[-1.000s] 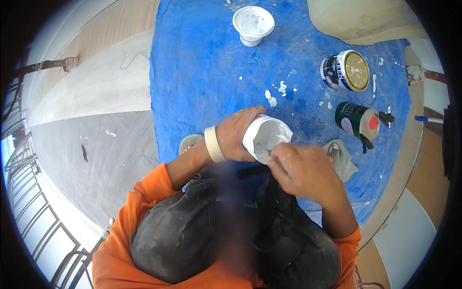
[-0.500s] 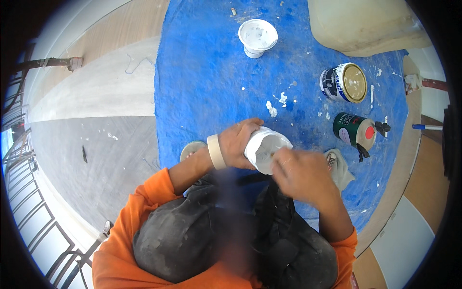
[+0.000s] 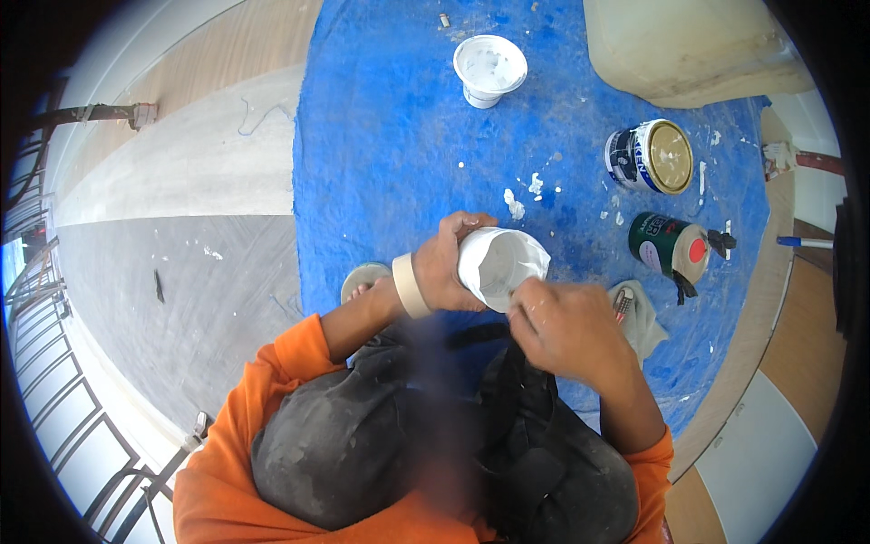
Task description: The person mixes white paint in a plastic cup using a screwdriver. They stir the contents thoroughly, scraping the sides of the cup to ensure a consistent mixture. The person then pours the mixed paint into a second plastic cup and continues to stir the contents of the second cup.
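Note:
A white tub (image 3: 504, 264) with a crumpled-looking rim is tilted in front of my knees, its mouth facing up and toward me. My left hand (image 3: 448, 265) is wrapped around its left side, thumb near the upper rim. At the lower right of the mouth is my right hand (image 3: 569, 328), its fingers bent and pressed together by the rim. What those fingers pinch, if anything, is hidden. Around my left wrist sits a cream-coloured ring (image 3: 410, 286), like a roll of tape.
A blue sheet (image 3: 390, 136) with white splashes covers the floor ahead. Another white tub (image 3: 490, 71) stands on it, far off. To the right are a gold-lidded paint can (image 3: 669, 157), a green can (image 3: 669, 245), a grey cloth (image 3: 645, 322) and a large beige container (image 3: 689, 50).
My right hand has shifted slightly at the tub's mouth and is less blurred. The tub has turned a little in my left hand, and more of its inside shows.

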`<action>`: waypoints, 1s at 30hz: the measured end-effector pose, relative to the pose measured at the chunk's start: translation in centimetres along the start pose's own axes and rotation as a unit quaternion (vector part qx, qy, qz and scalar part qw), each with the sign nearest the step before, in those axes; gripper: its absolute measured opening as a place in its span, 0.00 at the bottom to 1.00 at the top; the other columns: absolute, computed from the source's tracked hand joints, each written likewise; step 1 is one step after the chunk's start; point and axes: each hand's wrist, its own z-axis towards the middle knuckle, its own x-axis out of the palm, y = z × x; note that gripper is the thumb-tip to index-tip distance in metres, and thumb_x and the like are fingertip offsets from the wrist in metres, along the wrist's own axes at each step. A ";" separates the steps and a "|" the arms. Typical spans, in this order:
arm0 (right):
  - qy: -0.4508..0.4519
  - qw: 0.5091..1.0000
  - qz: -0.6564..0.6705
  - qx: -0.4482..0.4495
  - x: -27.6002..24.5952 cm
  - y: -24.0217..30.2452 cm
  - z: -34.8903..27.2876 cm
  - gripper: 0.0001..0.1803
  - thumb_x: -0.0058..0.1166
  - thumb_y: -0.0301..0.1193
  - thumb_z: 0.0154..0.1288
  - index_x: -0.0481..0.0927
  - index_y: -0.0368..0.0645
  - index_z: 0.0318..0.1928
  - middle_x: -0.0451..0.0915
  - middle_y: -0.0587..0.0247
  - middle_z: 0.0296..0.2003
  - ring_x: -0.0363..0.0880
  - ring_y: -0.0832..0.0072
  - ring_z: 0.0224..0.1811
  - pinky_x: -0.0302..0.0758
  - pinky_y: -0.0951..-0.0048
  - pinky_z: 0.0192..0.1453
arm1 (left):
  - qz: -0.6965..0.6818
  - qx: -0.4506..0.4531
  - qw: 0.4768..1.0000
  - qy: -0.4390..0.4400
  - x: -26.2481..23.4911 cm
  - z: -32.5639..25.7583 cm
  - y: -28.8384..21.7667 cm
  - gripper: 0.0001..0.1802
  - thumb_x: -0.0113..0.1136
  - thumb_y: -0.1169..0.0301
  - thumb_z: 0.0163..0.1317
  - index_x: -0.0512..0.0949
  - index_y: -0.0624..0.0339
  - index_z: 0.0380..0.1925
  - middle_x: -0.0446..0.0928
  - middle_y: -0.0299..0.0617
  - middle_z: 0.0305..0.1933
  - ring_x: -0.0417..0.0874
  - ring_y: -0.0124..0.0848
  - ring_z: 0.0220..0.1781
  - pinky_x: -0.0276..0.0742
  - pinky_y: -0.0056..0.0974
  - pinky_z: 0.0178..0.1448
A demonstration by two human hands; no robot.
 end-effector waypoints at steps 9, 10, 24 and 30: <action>0.022 1.000 0.000 -0.021 -0.3 0.5 0.4 0.10 0.58 0.33 0.62 0.72 0.43 0.31 0.80 0.54 0.22 0.81 0.54 0.25 0.76 0.56 0.27 | 0.185 0.035 0.982 0.015 -1.1 0.4 -1.1 0.56 0.83 0.51 0.36 0.63 0.68 0.61 0.76 0.59 0.55 0.83 0.49 0.54 0.81 0.44 0.55; 0.015 0.998 0.034 -0.042 -0.3 0.7 0.5 0.10 0.58 0.33 0.62 0.72 0.43 0.31 0.80 0.54 0.22 0.81 0.54 0.25 0.76 0.56 0.27 | 0.187 0.041 0.981 0.016 -1.2 0.4 -1.0 0.55 0.82 0.51 0.37 0.63 0.68 0.60 0.76 0.60 0.55 0.83 0.50 0.53 0.82 0.44 0.53; -0.005 1.000 0.000 -0.017 0.1 -0.1 0.4 0.09 0.58 0.32 0.61 0.72 0.43 0.30 0.78 0.55 0.20 0.80 0.55 0.22 0.75 0.56 0.26 | 0.043 -0.001 0.998 -0.043 -0.1 -0.6 1.0 0.62 0.84 0.45 0.32 0.55 0.65 0.59 0.74 0.59 0.59 0.81 0.54 0.56 0.78 0.48 0.58; 0.012 1.000 0.001 0.002 -0.2 0.0 0.5 0.09 0.58 0.31 0.61 0.72 0.42 0.30 0.79 0.53 0.21 0.80 0.54 0.23 0.75 0.56 0.26 | -0.008 -0.001 0.998 -0.062 0.8 -0.5 2.0 0.67 0.85 0.46 0.29 0.49 0.63 0.62 0.71 0.59 0.60 0.78 0.50 0.59 0.71 0.47 0.64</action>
